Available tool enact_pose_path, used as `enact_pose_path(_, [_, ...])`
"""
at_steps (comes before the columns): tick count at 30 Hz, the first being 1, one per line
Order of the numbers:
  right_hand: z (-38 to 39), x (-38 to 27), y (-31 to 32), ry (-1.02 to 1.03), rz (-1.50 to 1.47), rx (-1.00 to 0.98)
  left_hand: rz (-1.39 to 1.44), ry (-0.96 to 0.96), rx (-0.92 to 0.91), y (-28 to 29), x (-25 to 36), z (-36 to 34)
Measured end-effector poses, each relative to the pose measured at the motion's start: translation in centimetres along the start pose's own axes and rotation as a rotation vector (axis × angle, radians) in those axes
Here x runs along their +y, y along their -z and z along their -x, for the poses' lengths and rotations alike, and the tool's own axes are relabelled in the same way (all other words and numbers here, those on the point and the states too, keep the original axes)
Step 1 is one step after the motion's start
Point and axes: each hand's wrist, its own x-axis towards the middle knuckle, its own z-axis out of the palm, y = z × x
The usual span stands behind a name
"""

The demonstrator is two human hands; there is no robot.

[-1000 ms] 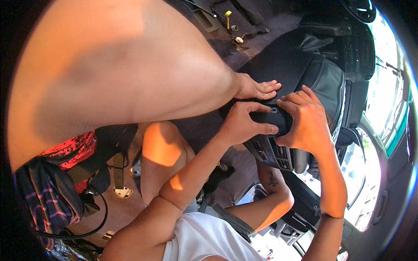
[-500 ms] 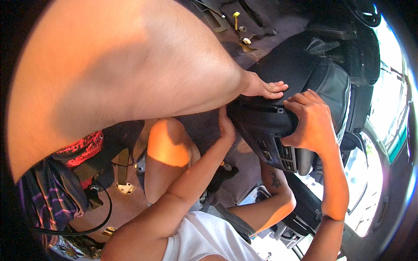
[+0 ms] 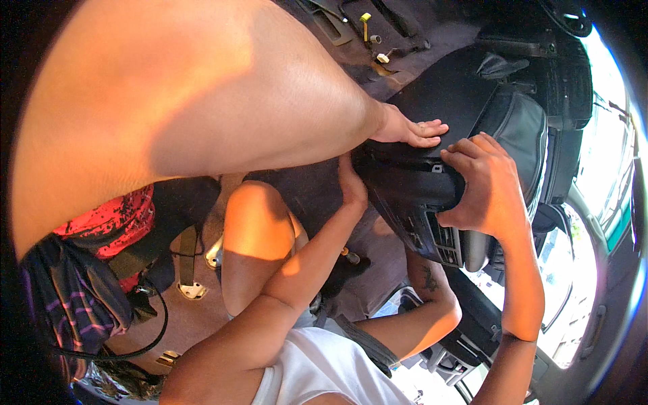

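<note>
A black car centre console [image 3: 432,94], with air vents [image 3: 442,236] at its near end, is tilted before me. My right hand [image 3: 482,175] is closed on its vent end, thumb below and fingers over the upper edge. My left hand [image 3: 352,183] lies against the console's left side; its fingers are hidden behind another person's arm. That person's large bare arm [image 3: 223,88] crosses from the left, close to me. Their hand [image 3: 415,128] rests on the console's top, fingers stretched out. A grey padded part [image 3: 520,128] stands at the console's right.
Wires with yellow and white connectors [image 3: 383,59] stick up from the far floor. A red patterned cloth [image 3: 115,223], a dark plaid cloth [image 3: 81,293] and a black cable [image 3: 167,317] lie to the left. A bright door opening [image 3: 567,290] is at the right.
The other person's arm and hand have shifted up slightly. My hands stay at about the same places on the console, which has hardly moved.
</note>
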Motion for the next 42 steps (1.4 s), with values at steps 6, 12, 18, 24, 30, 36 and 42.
enact_pose_path(6, [-0.3, 0.1, -0.1, -0.029, 0.021, -0.034, -0.026, 0.047, -0.072, 0.5, -0.6, -0.6])
enact_pose_path(12, [-0.2, -0.2, -0.1, -0.020, 0.021, -0.019, -0.042, 0.056, -0.154, 1.2, -0.8, -1.8])
enact_pose_path(18, [-0.2, -0.4, 0.0, 0.003, 0.019, 0.017, -0.418, -0.152, -0.224, 3.0, -1.2, -3.3])
enact_pose_path(24, [-0.3, 0.3, -0.6, 0.028, 0.011, -0.005, -0.680, -0.293, -0.357, 3.2, -1.4, -4.6])
enact_pose_path(30, [0.1, 0.3, 0.0, 0.060, 0.024, 0.039, -0.621, -0.234, -0.322, 1.9, -0.6, -4.2])
enact_pose_path(36, [-0.2, 0.6, -0.3, 0.050, -0.013, -0.006, -0.606, -0.368, -0.360, 1.9, -0.6, -4.5])
enact_pose_path(42, [0.1, 0.6, -0.7, 0.087, 0.002, 0.077, -0.585, -0.394, -0.205, 0.9, -0.4, -3.9])
